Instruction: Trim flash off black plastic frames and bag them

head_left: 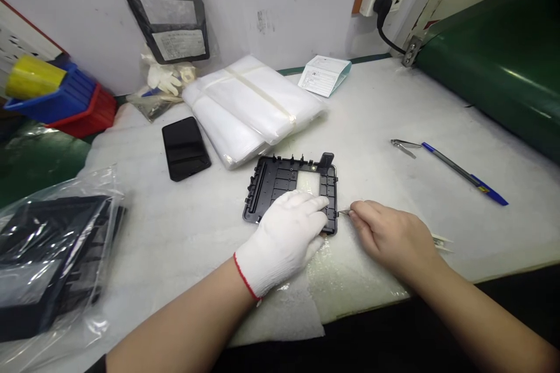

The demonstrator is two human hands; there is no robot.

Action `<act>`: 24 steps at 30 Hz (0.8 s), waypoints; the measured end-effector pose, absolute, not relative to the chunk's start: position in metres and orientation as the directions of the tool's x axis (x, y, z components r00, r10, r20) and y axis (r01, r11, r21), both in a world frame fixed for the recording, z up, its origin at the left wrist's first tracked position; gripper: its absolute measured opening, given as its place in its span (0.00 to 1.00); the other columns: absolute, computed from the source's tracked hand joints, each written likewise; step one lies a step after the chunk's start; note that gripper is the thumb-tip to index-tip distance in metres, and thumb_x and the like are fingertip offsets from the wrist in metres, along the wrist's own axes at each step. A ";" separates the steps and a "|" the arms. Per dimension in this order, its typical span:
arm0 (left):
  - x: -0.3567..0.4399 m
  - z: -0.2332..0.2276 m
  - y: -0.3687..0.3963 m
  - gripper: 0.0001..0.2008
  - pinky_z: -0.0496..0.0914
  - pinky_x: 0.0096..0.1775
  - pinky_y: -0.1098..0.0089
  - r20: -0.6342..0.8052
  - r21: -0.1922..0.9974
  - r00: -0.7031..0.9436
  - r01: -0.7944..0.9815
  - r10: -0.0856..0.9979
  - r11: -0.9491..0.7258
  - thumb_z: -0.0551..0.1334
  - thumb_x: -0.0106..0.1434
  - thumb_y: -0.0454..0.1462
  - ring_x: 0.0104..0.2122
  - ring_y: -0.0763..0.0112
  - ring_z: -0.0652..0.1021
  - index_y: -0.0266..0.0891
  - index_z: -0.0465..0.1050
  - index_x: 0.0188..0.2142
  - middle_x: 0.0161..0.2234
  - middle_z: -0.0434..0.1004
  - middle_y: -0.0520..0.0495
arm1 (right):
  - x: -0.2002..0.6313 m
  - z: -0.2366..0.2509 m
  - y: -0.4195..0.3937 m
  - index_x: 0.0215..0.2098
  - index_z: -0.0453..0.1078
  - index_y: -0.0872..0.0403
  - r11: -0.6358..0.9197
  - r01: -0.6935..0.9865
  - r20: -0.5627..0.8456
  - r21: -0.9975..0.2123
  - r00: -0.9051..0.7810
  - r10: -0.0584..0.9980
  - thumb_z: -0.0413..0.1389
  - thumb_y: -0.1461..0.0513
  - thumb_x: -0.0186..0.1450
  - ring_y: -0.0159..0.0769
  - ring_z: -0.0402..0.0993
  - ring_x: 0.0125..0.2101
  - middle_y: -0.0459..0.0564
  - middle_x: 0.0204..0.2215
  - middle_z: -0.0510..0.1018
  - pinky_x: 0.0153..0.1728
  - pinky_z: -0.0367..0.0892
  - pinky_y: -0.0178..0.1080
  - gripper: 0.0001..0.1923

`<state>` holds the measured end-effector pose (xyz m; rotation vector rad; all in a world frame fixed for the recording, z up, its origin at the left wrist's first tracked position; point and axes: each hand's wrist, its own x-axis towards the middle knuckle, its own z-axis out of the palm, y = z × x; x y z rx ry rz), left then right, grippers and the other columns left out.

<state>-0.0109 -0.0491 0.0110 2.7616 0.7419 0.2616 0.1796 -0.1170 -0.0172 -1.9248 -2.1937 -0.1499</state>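
A black plastic panel point(280, 178) with a rectangular opening and clips along its edges lies on the table in front of me. My left hand point(291, 230), in a white knit glove with a red cuff edge, holds it down, fingers across its right part and thumb by the near edge. My bare right hand point(389, 236) is closed in a pinch at the panel's right side. From its fingertips a thin metal blade tip point(344, 212) points at the panel's edge. The fingers hide most of this tool. Behind the hand a pale pronged piece point(443, 242) sticks out.
Left are bagged black parts point(52, 262) and a black phone point(186, 148). Behind lie stacked clear plastic bags point(258, 102) and a folded paper point(324, 76). A nail clipper point(405, 147) and blue pen point(466, 175) lie right, before a green conveyor belt point(494, 64). Bins point(83, 119) stand far left.
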 end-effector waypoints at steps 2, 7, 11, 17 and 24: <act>-0.011 0.010 -0.049 0.07 0.60 0.54 0.58 0.104 0.301 0.856 0.458 0.506 -0.836 0.58 0.59 0.36 0.50 0.61 0.67 0.39 0.72 0.37 0.51 0.69 0.48 | 0.180 -0.017 -0.117 0.24 0.61 0.53 0.140 0.987 0.248 -0.074 -0.117 0.962 0.41 0.59 0.67 0.27 0.58 0.15 0.42 0.17 0.65 0.17 0.42 0.32 0.16; -0.012 0.008 -0.048 0.07 0.60 0.54 0.58 0.110 0.311 0.860 0.446 0.498 -0.839 0.58 0.59 0.36 0.50 0.61 0.67 0.40 0.72 0.38 0.51 0.68 0.48 | 0.179 -0.016 -0.117 0.25 0.63 0.53 0.133 0.990 0.236 -0.044 -0.119 0.965 0.41 0.59 0.66 0.28 0.58 0.16 0.42 0.18 0.66 0.17 0.42 0.32 0.16; -0.011 0.007 -0.048 0.07 0.60 0.54 0.58 0.108 0.307 0.858 0.452 0.502 -0.838 0.58 0.59 0.36 0.51 0.61 0.67 0.40 0.72 0.37 0.52 0.68 0.47 | 0.178 -0.016 -0.118 0.26 0.64 0.53 0.120 0.993 0.220 -0.010 -0.115 0.969 0.42 0.58 0.66 0.28 0.59 0.16 0.42 0.19 0.68 0.17 0.40 0.33 0.15; -0.010 0.008 -0.048 0.08 0.59 0.55 0.58 0.098 0.301 0.858 0.458 0.505 -0.836 0.57 0.60 0.36 0.51 0.61 0.67 0.39 0.72 0.38 0.52 0.68 0.48 | 0.178 -0.015 -0.118 0.26 0.65 0.53 0.123 0.992 0.202 0.010 -0.122 0.972 0.43 0.59 0.66 0.27 0.58 0.16 0.42 0.19 0.67 0.17 0.39 0.33 0.14; -0.010 0.008 -0.049 0.08 0.59 0.54 0.58 0.121 0.289 0.857 0.452 0.500 -0.844 0.57 0.60 0.36 0.51 0.60 0.67 0.40 0.72 0.38 0.52 0.69 0.48 | 0.180 -0.015 -0.117 0.28 0.66 0.52 0.150 0.988 0.183 0.023 -0.152 0.971 0.42 0.59 0.66 0.28 0.58 0.16 0.43 0.21 0.68 0.18 0.38 0.34 0.14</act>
